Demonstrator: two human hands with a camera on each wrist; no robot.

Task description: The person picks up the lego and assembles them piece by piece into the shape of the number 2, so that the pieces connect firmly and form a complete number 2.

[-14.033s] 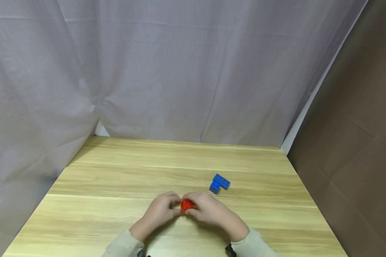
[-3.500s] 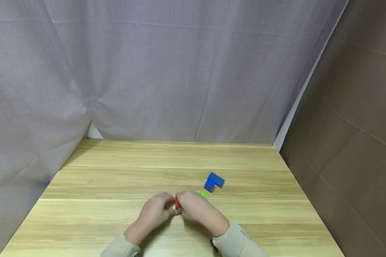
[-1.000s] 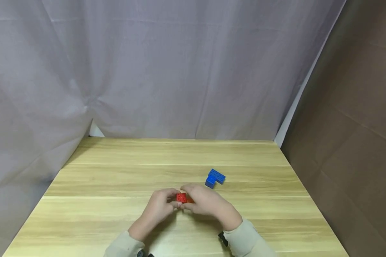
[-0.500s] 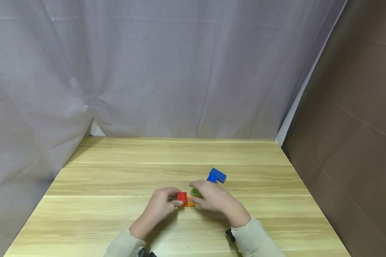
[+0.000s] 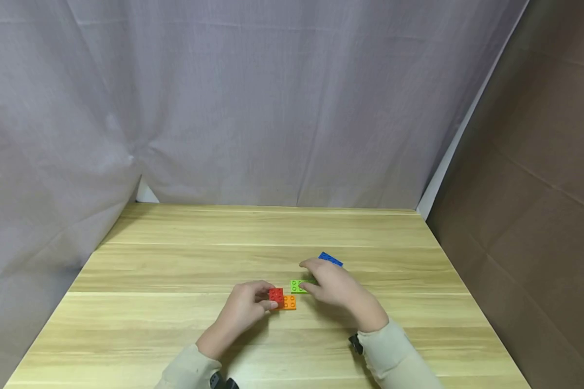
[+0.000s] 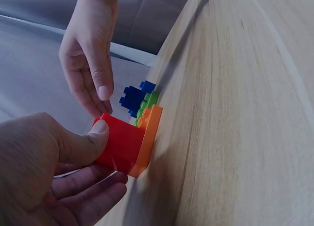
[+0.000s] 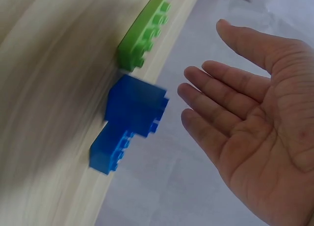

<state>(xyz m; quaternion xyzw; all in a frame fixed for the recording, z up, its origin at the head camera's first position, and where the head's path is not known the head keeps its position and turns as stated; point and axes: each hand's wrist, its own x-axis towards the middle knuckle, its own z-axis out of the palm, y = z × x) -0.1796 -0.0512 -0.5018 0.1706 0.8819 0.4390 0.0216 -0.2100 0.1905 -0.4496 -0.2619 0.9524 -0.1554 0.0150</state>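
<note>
My left hand (image 5: 240, 313) pinches a red toy building brick (image 5: 276, 295) between thumb and fingers. This brick sits on the left part of a flat orange brick (image 5: 290, 303), whose studs show on the right. In the left wrist view the orange brick (image 6: 151, 130) lies on the wood under the red one (image 6: 121, 140). My right hand (image 5: 338, 289) hovers over a flat green brick (image 5: 298, 286) and blue bricks (image 5: 331, 259), partly covering them in the head view. Seen from the right wrist, the fingers (image 7: 211, 115) are extended, holding nothing, apart from the bricks.
Two blue bricks (image 7: 135, 106), one taller and one lower, lie together beyond the green brick (image 7: 140, 32) on the wooden table (image 5: 199, 243). Grey cloth (image 5: 224, 108) hangs behind the table, and a brown cloth (image 5: 525, 216) stands at the right.
Both hands were at the red brick; the right hand has let go and moved right and away, over the green and blue bricks. The orange and green bricks have come into view.
</note>
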